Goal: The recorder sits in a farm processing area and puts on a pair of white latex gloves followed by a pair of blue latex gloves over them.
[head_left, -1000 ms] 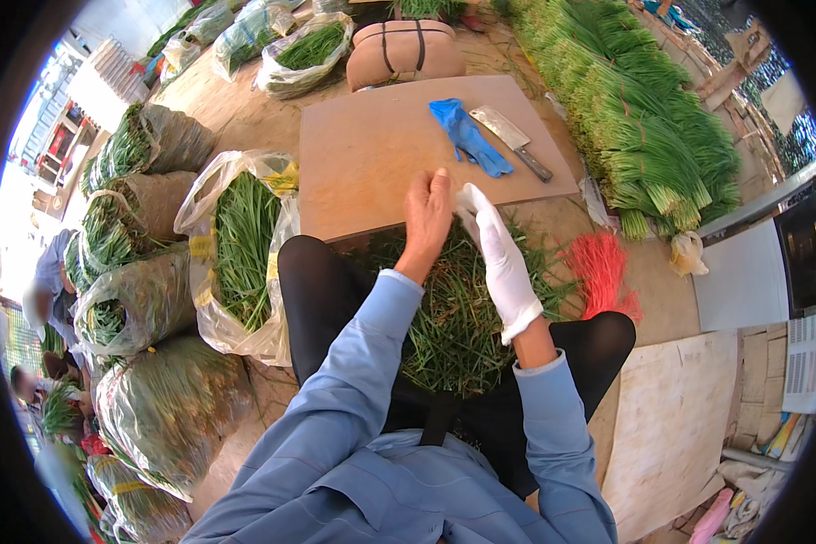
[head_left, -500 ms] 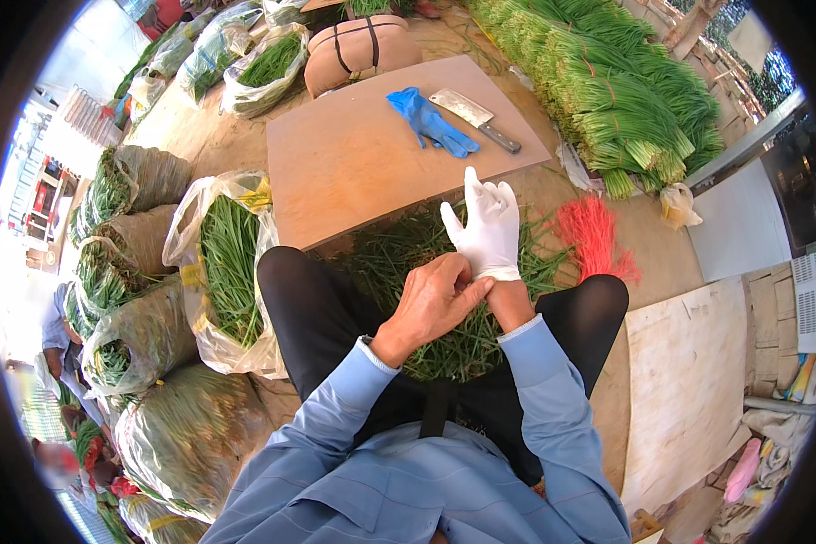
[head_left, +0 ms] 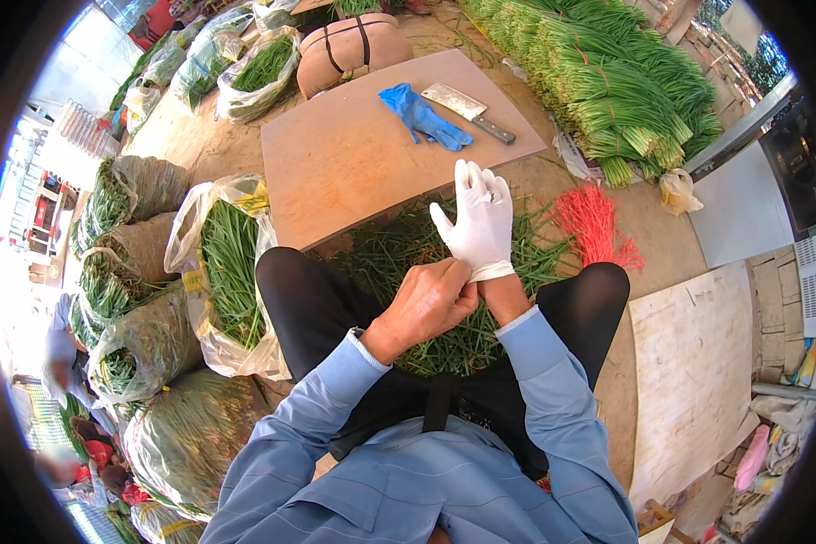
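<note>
The bare left hand (head_left: 426, 304) is pinching the cuff (head_left: 495, 271) of a white glove (head_left: 477, 238) between thumb and bent fingers. The glove is covering the right hand (head_left: 483, 216), which is pointing away from the body, fingers spreading, grasping nothing. The left fingertips are partly hiding behind the hand, so it is hard to tell whether they are hooking inside the cuff or gripping it from outside.

Compared with a second ago, the left hand is now working at the right wrist instead of hovering beside the gloved fingertips, and the gloved fingers are fanning apart instead of pressing together. This is suggesting that the glove is almost fully on, with the cuff getting the last adjusting.

Below the hands, between two black-clad legs (head_left: 297, 295), a heap of loose green stalks (head_left: 385, 258) is lying. Beyond it a tan board (head_left: 326, 172) is stretching away; toward its far right, a crumpled blue glove (head_left: 415, 113) is lying just left of a cleaver (head_left: 467, 109), both going untouched. Right of the heap, pink-red strands (head_left: 592, 227) are lying in a loose bunch, and at the far right a long pile of bundled greens (head_left: 607, 86) is resting. To the left, a clear bag (head_left: 213, 322) is holding more greens
</note>
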The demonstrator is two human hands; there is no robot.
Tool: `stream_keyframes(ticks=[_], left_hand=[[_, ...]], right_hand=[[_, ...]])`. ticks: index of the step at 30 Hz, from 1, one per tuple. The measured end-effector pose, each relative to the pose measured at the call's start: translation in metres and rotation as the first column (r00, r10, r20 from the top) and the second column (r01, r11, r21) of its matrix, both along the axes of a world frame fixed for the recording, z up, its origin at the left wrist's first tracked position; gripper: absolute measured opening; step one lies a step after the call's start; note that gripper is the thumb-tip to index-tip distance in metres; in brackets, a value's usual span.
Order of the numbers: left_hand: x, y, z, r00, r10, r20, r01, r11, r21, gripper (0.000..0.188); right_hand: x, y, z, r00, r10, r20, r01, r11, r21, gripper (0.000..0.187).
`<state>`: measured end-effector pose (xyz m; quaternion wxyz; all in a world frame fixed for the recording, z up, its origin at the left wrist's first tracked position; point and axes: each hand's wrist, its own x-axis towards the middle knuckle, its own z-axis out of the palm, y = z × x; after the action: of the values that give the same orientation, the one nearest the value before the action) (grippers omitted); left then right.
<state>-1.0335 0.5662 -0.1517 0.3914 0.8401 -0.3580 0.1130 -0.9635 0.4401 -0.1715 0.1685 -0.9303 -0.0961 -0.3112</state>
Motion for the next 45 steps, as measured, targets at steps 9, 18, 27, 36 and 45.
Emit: stream_keyframes(ticks=[9,18,27,36,45], left_hand=[[-0.006,-0.002,-0.009,0.994,0.109,0.012,-0.109,0.993,0.048,0.016],[-0.005,-0.006,-0.017,0.969,0.18,-0.168,-0.179,0.984,0.024,0.015],[-0.003,-0.011,-0.026,0.986,0.044,-0.161,-0.051,0.998,-0.042,0.019],[-0.003,-0.025,-0.029,0.974,0.155,-0.166,-0.157,0.988,0.0,0.014],[0.005,-0.029,-0.042,0.879,0.3,-0.372,-0.237,0.95,0.206,0.02]], right_hand=[[0.005,0.007,-0.044,0.997,0.034,-0.069,-0.025,0.991,0.13,0.064],[0.012,-0.003,-0.029,0.869,0.065,-0.49,0.236,0.816,0.527,0.055],[0.012,-0.003,-0.038,0.842,0.35,-0.411,0.127,0.611,0.781,0.063],[0.025,-0.007,-0.093,0.791,0.588,-0.169,0.065,0.194,0.979,0.059],[0.021,-0.001,-0.071,0.743,0.662,-0.101,0.304,-0.199,0.932,0.057]])
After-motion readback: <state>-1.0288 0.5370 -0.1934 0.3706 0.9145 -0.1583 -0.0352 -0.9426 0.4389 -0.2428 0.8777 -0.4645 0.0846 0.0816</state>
